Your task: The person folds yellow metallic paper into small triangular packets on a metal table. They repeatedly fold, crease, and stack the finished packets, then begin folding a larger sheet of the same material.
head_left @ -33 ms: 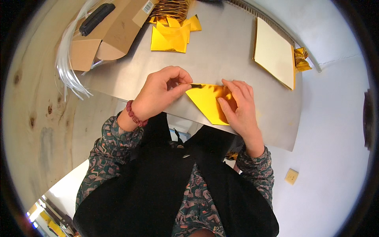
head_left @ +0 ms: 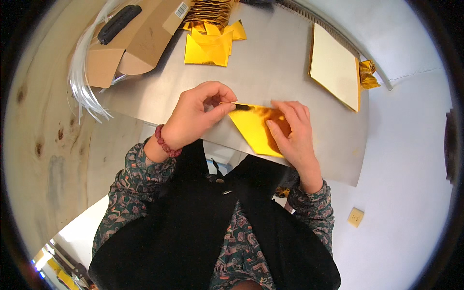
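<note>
A folded sheet of shiny gold foil paper (head_left: 256, 130) is held over the near edge of the metal tabletop. My left hand (head_left: 200, 113) pinches its upper left corner between thumb and fingertips; a red bead bracelet circles that wrist. On the sheet's right side lies my right hand (head_left: 293, 129), thumb on the gold face and fingers bent over toward the top edge. Its grip covers the right end of the sheet. Farther off, several folded gold foil pieces (head_left: 207, 50) lie in a small overlapping pile.
Behind the pile is a stack of folded gold foil (head_left: 208, 14). An open cardboard box (head_left: 145, 41) with clear plastic strips (head_left: 79, 87) and a black object (head_left: 119, 24) sits at the far left. To the right lies a cream paper stack (head_left: 335, 67), near the white wall (head_left: 406, 145).
The lower edge of the gold foil paper has dipped very slightly. Both hands keep their hold in nearly the same place.
</note>
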A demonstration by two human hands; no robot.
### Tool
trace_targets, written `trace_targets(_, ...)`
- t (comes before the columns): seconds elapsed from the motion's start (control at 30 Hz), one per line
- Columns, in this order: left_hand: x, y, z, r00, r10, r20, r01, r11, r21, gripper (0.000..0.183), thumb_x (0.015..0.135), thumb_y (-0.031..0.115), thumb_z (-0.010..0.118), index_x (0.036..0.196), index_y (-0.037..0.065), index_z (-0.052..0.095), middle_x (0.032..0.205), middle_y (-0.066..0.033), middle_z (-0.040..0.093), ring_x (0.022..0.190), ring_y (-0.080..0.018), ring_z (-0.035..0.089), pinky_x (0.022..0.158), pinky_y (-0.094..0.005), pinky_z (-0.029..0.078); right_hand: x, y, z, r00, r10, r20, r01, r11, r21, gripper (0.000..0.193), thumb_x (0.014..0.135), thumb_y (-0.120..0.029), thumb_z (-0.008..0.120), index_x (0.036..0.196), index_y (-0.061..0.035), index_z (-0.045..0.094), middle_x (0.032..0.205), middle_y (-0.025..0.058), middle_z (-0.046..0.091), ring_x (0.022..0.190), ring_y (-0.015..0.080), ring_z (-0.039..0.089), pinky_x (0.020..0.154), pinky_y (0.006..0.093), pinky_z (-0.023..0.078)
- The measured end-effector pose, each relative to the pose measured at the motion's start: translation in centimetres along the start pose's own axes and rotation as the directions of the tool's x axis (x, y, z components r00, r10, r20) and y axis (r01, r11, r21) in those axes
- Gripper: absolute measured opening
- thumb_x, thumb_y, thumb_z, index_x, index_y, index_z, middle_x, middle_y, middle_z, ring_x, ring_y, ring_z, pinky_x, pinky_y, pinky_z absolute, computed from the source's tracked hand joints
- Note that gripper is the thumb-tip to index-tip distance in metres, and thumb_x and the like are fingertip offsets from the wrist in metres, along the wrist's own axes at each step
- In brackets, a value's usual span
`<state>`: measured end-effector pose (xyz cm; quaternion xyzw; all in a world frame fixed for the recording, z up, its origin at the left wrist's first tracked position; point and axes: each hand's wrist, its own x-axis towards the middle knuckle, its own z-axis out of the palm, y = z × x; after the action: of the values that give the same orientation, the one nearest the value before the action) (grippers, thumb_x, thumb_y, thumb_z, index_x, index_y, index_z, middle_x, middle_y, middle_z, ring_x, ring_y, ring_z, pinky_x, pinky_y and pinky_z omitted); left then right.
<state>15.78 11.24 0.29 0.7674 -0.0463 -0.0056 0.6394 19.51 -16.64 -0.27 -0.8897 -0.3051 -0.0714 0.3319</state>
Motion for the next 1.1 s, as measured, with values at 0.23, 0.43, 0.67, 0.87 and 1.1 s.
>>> trace_targets(0.23,0.7,1.9,1.1,0.995,0.099,0.004,-0.087,0.901,-0.426,0.022,0.104,0.012,0.077,0.124,0.005,0.073,0.113,-0.0014,0.075,0.089,-0.0035,0.061,0.075,-0.0199,0.053,0.4,-0.8,-2.7,0.952,0.267,0.150,-0.298,0.688,0.662,0.006,0.103,-0.007,0.073,0.107,-0.0030,0.073,0.093,-0.0025,0.065,0.084,0.0060,0.058,0.075,0.0238,0.047)
trace_targets(0.43,0.2,3.7,1.6,0.994,0.101,-0.037,-0.106,0.867,-0.487,0.017,0.108,0.015,0.072,0.118,0.002,0.074,0.120,-0.0035,0.079,0.083,-0.0029,0.061,0.071,-0.0207,0.053,0.0,-2.6,-3.7,0.936,0.197,0.291,-0.352,0.532,0.770,0.011,0.106,-0.007,0.071,0.116,-0.0015,0.070,0.100,-0.0020,0.066,0.092,0.0061,0.060,0.083,0.0240,0.049)
trace_targets(0.67,-0.7,5.0,2.4,0.993,0.114,-0.018,-0.111,0.903,-0.416,0.016,0.109,0.010,0.068,0.120,0.003,0.076,0.107,-0.0010,0.075,0.083,-0.0034,0.060,0.070,-0.0201,0.050,0.2,-5.4,-2.4,0.989,0.143,0.040,-0.131,0.713,0.688,0.014,0.098,-0.005,0.078,0.112,-0.0018,0.073,0.096,0.0010,0.071,0.086,0.0098,0.063,0.081,0.0277,0.052)
trace_targets(0.87,-0.9,5.8,2.3,0.979,0.193,-0.067,-0.205,0.919,-0.337,0.015,0.106,0.008,0.073,0.118,0.003,0.080,0.100,0.0010,0.069,0.087,-0.0041,0.056,0.075,-0.0218,0.046,0.3,-6.4,-2.6,0.968,0.211,0.134,-0.239,0.621,0.747,0.011,0.097,-0.007,0.080,0.105,-0.0029,0.073,0.092,-0.0004,0.070,0.081,0.0071,0.060,0.075,0.0246,0.050)
trace_targets(1.1,-0.9,5.3,3.0,0.959,0.247,-0.139,-0.281,0.893,-0.352,0.011,0.105,0.007,0.074,0.112,0.001,0.081,0.097,0.0012,0.068,0.083,-0.0046,0.056,0.074,-0.0219,0.046,0.5,-6.7,-2.1,0.988,0.145,0.057,-0.145,0.723,0.675,0.011,0.097,-0.004,0.080,0.104,-0.0029,0.073,0.093,-0.0007,0.068,0.085,0.0082,0.060,0.079,0.0259,0.049)
